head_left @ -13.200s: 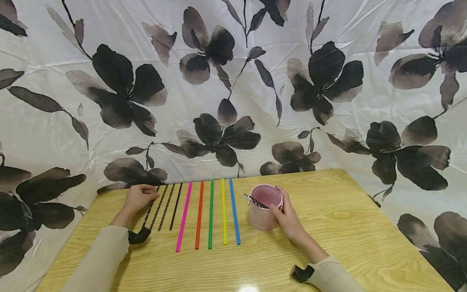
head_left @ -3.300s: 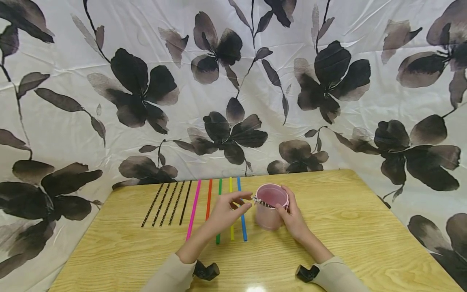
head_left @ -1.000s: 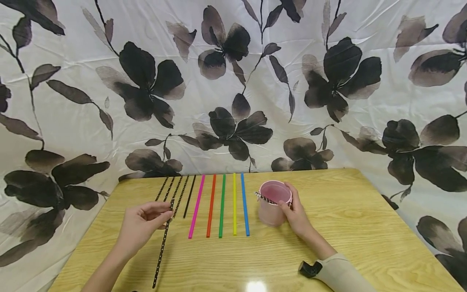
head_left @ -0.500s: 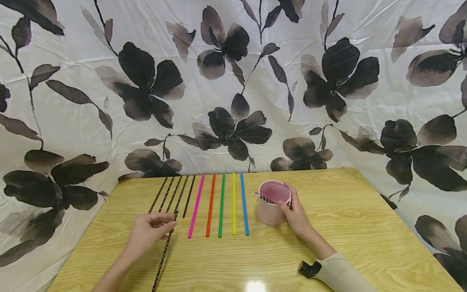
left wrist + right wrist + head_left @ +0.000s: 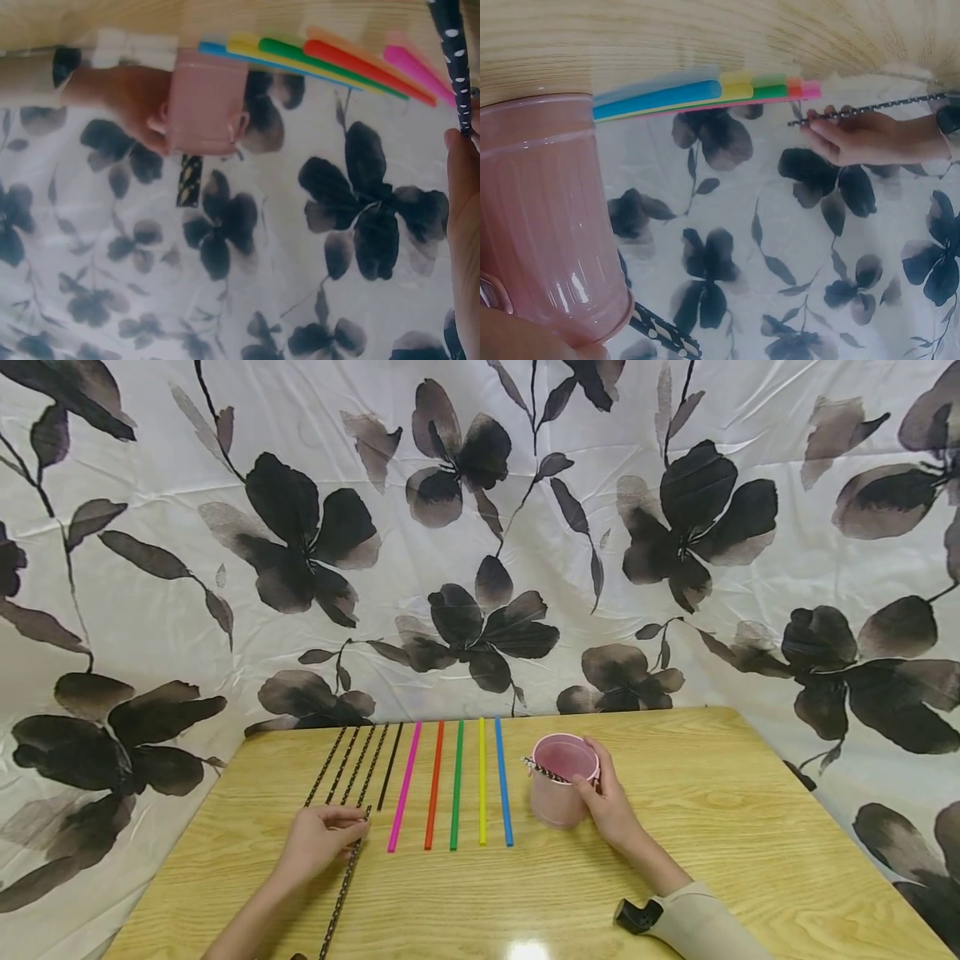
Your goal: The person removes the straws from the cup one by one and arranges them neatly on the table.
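Just at the near end of the patterned straws, the left hand pinches a black dotted straw; it sits lower and farther right than a second ago. The right hand grips the pink bucket, which stays in place. Only the head view looks into the round mouth; the left wrist view shows a side lug, the right wrist view a glossy wall and a white-spotted straw jutting past the rim. Smooth, single-coloured straws lie side by side on the wood-grained tabletop.
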Demonstrator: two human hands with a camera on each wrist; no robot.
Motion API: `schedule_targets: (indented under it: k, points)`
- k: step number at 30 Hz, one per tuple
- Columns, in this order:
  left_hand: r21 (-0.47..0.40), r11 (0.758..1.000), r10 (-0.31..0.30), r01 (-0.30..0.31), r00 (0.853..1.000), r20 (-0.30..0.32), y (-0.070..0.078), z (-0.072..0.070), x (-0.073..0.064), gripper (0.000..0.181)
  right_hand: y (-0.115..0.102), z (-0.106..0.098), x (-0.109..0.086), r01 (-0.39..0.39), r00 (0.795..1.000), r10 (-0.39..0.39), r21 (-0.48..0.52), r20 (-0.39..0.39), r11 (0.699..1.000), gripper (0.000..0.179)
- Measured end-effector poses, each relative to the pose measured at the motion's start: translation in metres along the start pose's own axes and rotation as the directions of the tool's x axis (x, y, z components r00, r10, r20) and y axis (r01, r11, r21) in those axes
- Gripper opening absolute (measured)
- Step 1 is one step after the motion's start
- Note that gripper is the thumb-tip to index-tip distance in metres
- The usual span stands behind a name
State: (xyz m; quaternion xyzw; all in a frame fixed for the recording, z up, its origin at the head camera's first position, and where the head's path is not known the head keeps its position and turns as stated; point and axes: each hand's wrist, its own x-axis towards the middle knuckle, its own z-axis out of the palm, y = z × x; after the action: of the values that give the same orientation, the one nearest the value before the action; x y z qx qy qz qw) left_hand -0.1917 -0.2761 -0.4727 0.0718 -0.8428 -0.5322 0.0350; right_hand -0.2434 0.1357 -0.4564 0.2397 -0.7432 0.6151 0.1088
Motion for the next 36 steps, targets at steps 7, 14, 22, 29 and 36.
schedule_targets:
  k: [7, 14, 22, 29, 36]
  points:
    - [0.09, 0.996, 0.009, -0.01, 1.0, 0.002, -0.005, 0.008, 0.006, 0.021, 0.001, -0.001, 0.001, 0.009, 1.0, -0.009, 0.015, 0.006, 1.0, 0.056]
    - [0.102, 0.995, 0.002, -0.002, 1.0, -0.005, -0.003, 0.011, 0.006, 0.02, 0.0, -0.001, 0.001, 0.007, 1.0, -0.007, 0.013, 0.01, 1.0, 0.056]
    - [0.115, 0.993, 0.0, -0.001, 1.0, 0.006, -0.005, 0.013, 0.008, 0.022, 0.0, -0.001, 0.001, -0.004, 1.0, 0.004, 0.011, 0.005, 1.0, 0.056]
    - [0.161, 0.986, 0.038, -0.039, 0.999, 0.005, -0.008, 0.013, 0.01, 0.022, 0.0, 0.0, 0.002, 0.003, 1.0, -0.003, 0.033, -0.001, 0.999, 0.056]
    - [0.169, 0.984, 0.049, -0.048, 0.999, 0.0, -0.009, 0.014, 0.01, 0.021, -0.001, 0.0, 0.002, 0.004, 1.0, -0.004, 0.027, 0.004, 1.0, 0.056]
